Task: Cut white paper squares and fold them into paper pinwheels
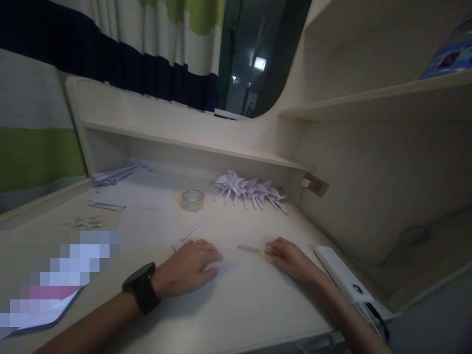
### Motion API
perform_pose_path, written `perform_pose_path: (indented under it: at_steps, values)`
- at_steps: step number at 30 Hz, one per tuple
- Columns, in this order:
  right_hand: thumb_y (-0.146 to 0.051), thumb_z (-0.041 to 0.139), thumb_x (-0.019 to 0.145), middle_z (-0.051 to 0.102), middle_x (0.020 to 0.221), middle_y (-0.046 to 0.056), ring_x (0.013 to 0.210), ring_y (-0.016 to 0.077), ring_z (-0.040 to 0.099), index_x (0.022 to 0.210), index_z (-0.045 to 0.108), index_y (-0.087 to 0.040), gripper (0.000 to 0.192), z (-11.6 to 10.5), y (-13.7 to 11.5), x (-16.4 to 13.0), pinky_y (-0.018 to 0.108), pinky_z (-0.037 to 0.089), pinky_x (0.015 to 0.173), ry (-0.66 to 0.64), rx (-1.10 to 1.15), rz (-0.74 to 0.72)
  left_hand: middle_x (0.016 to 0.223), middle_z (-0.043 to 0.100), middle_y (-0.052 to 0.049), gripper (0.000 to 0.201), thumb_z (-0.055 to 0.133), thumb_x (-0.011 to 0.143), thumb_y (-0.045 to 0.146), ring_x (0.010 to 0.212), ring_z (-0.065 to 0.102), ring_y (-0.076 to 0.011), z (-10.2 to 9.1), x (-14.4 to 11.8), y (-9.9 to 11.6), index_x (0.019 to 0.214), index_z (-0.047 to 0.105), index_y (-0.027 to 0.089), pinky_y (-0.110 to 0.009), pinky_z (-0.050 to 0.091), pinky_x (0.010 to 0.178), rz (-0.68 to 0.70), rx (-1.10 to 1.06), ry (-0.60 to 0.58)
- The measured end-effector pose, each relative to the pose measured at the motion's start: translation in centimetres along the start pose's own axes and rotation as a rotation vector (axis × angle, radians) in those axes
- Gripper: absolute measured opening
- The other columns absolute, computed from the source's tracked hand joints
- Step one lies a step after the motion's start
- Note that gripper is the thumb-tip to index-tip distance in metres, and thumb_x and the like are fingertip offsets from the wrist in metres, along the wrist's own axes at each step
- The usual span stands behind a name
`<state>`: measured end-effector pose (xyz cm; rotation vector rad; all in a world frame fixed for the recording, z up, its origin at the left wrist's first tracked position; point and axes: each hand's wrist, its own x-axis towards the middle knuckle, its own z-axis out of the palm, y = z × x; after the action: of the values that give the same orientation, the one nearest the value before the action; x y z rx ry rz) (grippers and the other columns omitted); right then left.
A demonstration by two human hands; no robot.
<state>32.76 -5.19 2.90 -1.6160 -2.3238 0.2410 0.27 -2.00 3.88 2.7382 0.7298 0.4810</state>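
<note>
My left hand (190,265), with a dark watch on its wrist, rests low over the white desk, thumb and forefinger apart. A pale, blurred patch, perhaps paper, lies by its fingertips; I cannot make it out. Just beyond this hand is a thin white paper stick (196,226). To the right, my right hand (287,258) is closed on the yellow and dark handle of a cutting tool (249,249). Its narrow grey blade points left toward my left hand. Blur hides whether it is scissors or a knife.
Several white paper pinwheels (245,189) lie at the back, right of a roll of clear tape (192,200). Paper sheets (147,189), folded strips (118,174) and small pale pieces (84,222) are at left. A white box-like device (341,273) stands at right.
</note>
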Motion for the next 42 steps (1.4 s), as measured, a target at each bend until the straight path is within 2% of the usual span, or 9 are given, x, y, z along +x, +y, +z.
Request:
perform_pose_path:
  at_steps: [3, 9, 14, 19, 25, 34, 42]
  values:
    - [-0.021, 0.051, 0.087, 0.061, 0.089, 0.009, 0.085, 0.0193, 0.056, 0.092, 0.064, -0.016, 0.015, 0.0, -0.2, -0.4, 0.028, 0.04, 0.077, -0.001, -0.085, -0.004, 0.102, 0.067, -0.007, 0.031, 0.039, 0.092, 0.033, 0.096, 0.057, -0.0229, 0.1, 0.0, -0.3, 0.107, 0.064, 0.021, -0.037, 0.039, 0.088, -0.007, -0.025, 0.02]
    - [-0.022, 0.046, 0.088, 0.057, 0.1, 0.009, 0.079, 0.0179, 0.058, 0.099, 0.056, -0.017, 0.015, -1.0, -1.3, -3.0, 0.027, 0.04, 0.069, 0.066, -0.204, 0.124, 0.099, 0.068, -0.007, 0.035, 0.036, 0.093, 0.036, 0.094, 0.059, -0.0221, 0.2, -0.1, -0.3, 0.105, 0.065, 0.02, -0.035, 0.041, 0.086, -0.043, -0.067, 0.05]
    - [-0.022, 0.048, 0.088, 0.062, 0.097, 0.005, 0.073, 0.0177, 0.061, 0.101, 0.056, -0.023, 0.015, -1.4, -2.8, -5.8, 0.028, 0.042, 0.066, -0.001, -0.248, 0.072, 0.095, 0.068, -0.008, 0.038, 0.034, 0.094, 0.038, 0.09, 0.059, -0.0221, 0.3, -0.1, -0.2, 0.102, 0.066, 0.019, -0.033, 0.041, 0.082, -0.086, -0.051, 0.049]
    - [-0.017, 0.045, 0.089, 0.062, 0.104, 0.008, 0.087, 0.0188, 0.061, 0.12, 0.054, -0.027, 0.033, -0.4, -3.7, -7.5, 0.03, 0.046, 0.076, 0.002, -0.162, -0.053, 0.094, 0.068, -0.008, 0.038, 0.034, 0.094, 0.038, 0.09, 0.06, -0.0224, 0.4, -0.1, -0.2, 0.102, 0.065, 0.019, -0.033, 0.041, 0.081, -0.105, -0.045, 0.045]
    - [-0.011, 0.048, 0.084, 0.058, 0.106, 0.007, 0.092, 0.0199, 0.054, 0.13, 0.047, -0.032, 0.05, 0.9, -5.6, -6.6, 0.032, 0.045, 0.078, 0.016, -0.135, -0.18, 0.093, 0.069, -0.008, 0.041, 0.031, 0.095, 0.04, 0.089, 0.06, -0.0223, 0.3, 0.0, 0.1, 0.102, 0.066, 0.019, -0.033, 0.041, 0.08, -0.112, -0.051, 0.044]
    - [-0.002, 0.046, 0.078, 0.052, 0.094, 0.006, 0.087, 0.0187, 0.047, 0.127, 0.05, -0.028, 0.056, 1.5, -6.1, -3.6, 0.029, 0.039, 0.072, -0.008, -0.218, -0.247, 0.104, 0.068, -0.005, 0.039, 0.033, 0.096, 0.04, 0.097, 0.058, -0.0208, 0.2, -0.8, 0.6, 0.108, 0.065, 0.022, -0.034, 0.042, 0.087, -0.119, -0.096, 0.035]
    - [-0.003, 0.047, 0.073, 0.051, 0.089, 0.005, 0.083, 0.0182, 0.044, 0.12, 0.056, -0.026, 0.052, 1.4, -6.3, -3.7, 0.028, 0.036, 0.069, -0.028, -0.205, -0.266, 0.12, 0.063, -0.002, 0.035, 0.035, 0.096, 0.036, 0.11, 0.054, -0.0228, 0.3, -1.9, 2.1, 0.12, 0.059, 0.028, -0.041, 0.037, 0.097, -0.072, -0.053, 0.008]
